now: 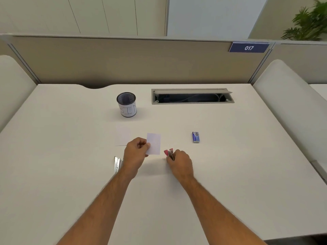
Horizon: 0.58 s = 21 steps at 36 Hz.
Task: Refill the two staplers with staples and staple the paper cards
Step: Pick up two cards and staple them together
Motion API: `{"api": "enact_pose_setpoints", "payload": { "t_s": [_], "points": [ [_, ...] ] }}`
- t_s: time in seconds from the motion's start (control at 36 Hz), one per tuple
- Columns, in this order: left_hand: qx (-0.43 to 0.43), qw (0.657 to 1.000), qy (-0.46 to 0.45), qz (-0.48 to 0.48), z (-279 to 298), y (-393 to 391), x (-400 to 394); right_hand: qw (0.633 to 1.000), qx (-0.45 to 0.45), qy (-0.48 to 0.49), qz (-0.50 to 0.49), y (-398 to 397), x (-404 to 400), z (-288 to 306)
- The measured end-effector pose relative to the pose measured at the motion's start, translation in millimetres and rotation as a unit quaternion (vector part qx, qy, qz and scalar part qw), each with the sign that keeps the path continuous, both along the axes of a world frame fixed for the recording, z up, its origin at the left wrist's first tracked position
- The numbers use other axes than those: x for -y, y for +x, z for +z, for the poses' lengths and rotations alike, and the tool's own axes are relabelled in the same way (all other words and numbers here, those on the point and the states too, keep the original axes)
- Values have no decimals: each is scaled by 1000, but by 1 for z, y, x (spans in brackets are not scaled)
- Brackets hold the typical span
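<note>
White desk [230, 156], both hands busy.
Left hand [136, 152] pinches a paper card [154, 143]; right hand [179, 162] grips the red stapler [168, 152].

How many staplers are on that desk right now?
2. A red stapler is gripped in the right hand; a silver stapler lies on the desk beside the left wrist, partly hidden.

White paper card [153, 143] held upright, red stapler [169, 153] gripped, silver stapler [117, 164] lying open

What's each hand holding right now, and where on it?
Left hand pinches a white paper card at its left edge. Right hand grips the red stapler by its rear end.
</note>
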<state>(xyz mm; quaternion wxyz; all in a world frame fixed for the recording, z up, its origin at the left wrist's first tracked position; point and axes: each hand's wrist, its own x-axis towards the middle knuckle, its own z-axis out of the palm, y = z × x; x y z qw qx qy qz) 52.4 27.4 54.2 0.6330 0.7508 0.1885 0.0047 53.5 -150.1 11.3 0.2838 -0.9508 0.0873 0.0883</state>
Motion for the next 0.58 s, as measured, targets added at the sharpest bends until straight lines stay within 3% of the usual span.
{"api": "enact_pose_setpoints", "payload": {
  "t_s": [0.19,0.33,0.42,0.58],
  "points": [
    [4,1000,-3,5,0,6,4,963,18,264,-56,6,6,18],
    [6,1000,-5,13,1,9,7,876,-30,476,-68,9,16,30],
    [12,1000,-9,11,2,11,9,854,-52,514,-58,12,20,36],
    [9,1000,-8,2,1,15,12,862,-61,499,-56,16,18,39]
  ]
}}
